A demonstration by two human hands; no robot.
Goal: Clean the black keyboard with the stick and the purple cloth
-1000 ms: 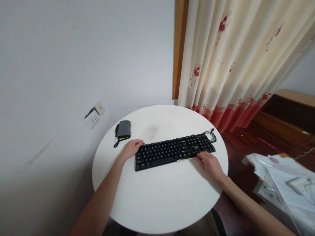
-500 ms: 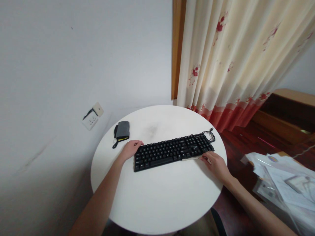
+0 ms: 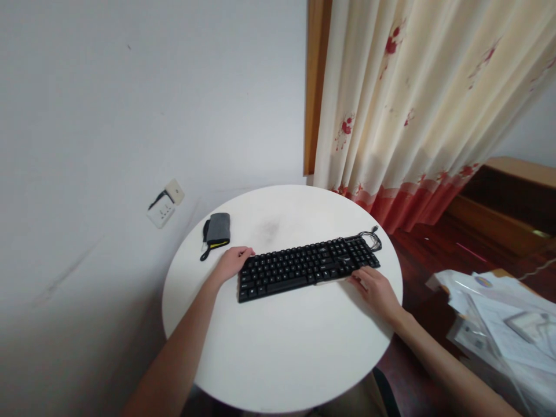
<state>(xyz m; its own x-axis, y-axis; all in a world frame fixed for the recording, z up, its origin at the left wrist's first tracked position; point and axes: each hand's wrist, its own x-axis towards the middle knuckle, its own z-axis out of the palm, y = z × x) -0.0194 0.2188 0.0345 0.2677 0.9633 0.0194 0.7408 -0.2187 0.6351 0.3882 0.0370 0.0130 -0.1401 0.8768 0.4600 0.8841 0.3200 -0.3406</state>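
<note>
A black keyboard (image 3: 286, 271) lies slightly slanted on a round white table (image 3: 282, 353). My left hand (image 3: 233, 262) is closed at its far left corner, the thumb side resting on the edge. At the front edge, below the number pad, my right hand (image 3: 372, 288) pinches a thin pale strip (image 3: 330, 282). The strip lies along the keyboard's front side; its kind is not clear, and its right end is hidden by my fingers. A coiled black cable (image 3: 372, 238) sits beyond the keyboard's right end.
A folded grey cloth (image 3: 218, 227) with a yellow underside and black loop lies at the table's left. Behind are a wall with a socket (image 3: 161, 211) and a flowered curtain (image 3: 369, 116). Papers and plastic bags (image 3: 499, 324) are piled at the right.
My right hand and the pale strip have slid a little to the left along the keyboard's front edge. My left hand stays at the corner. The view has shifted slightly.
</note>
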